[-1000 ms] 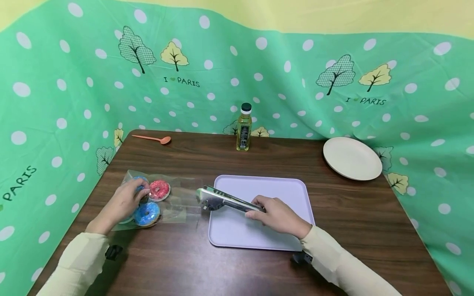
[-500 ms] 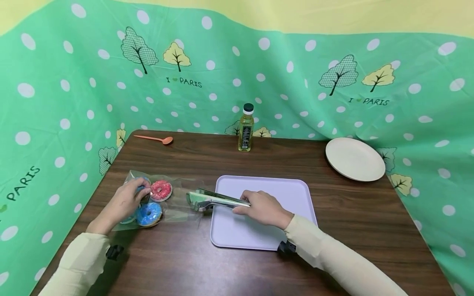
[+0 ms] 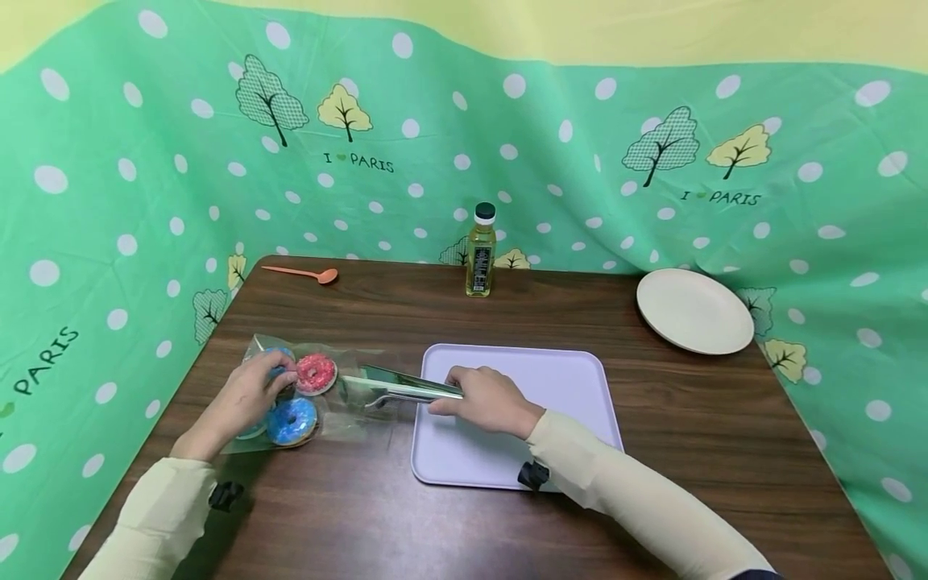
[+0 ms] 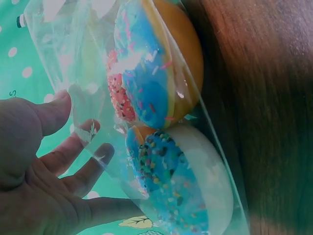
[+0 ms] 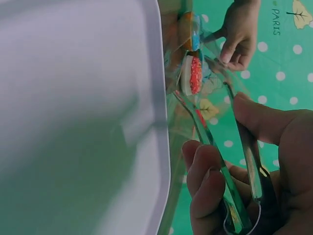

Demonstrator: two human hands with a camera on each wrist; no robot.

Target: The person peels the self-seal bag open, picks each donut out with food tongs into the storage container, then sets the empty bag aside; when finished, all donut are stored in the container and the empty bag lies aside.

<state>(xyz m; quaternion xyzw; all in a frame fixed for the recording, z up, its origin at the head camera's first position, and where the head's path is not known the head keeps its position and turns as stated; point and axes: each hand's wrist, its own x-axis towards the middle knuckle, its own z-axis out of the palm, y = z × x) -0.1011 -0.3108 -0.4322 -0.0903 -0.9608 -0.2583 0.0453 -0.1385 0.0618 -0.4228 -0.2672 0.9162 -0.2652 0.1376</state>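
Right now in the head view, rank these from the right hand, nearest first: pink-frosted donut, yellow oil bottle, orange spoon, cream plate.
1. Pink-frosted donut, just left, in the bag.
2. Yellow oil bottle, behind, at the back edge.
3. Orange spoon, back left, and cream plate, back right: too close to call.

Three doughnuts, one bag, tongs, tray, plate, bottle, spoon.

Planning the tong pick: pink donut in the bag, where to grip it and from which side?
Judgement: pinch the pink donut across its outer rim, coming from the right through the clear bag mouth, where the tongs in the right hand already point. It lies flat, nearest the opening; the left hand holds the bag's far end.
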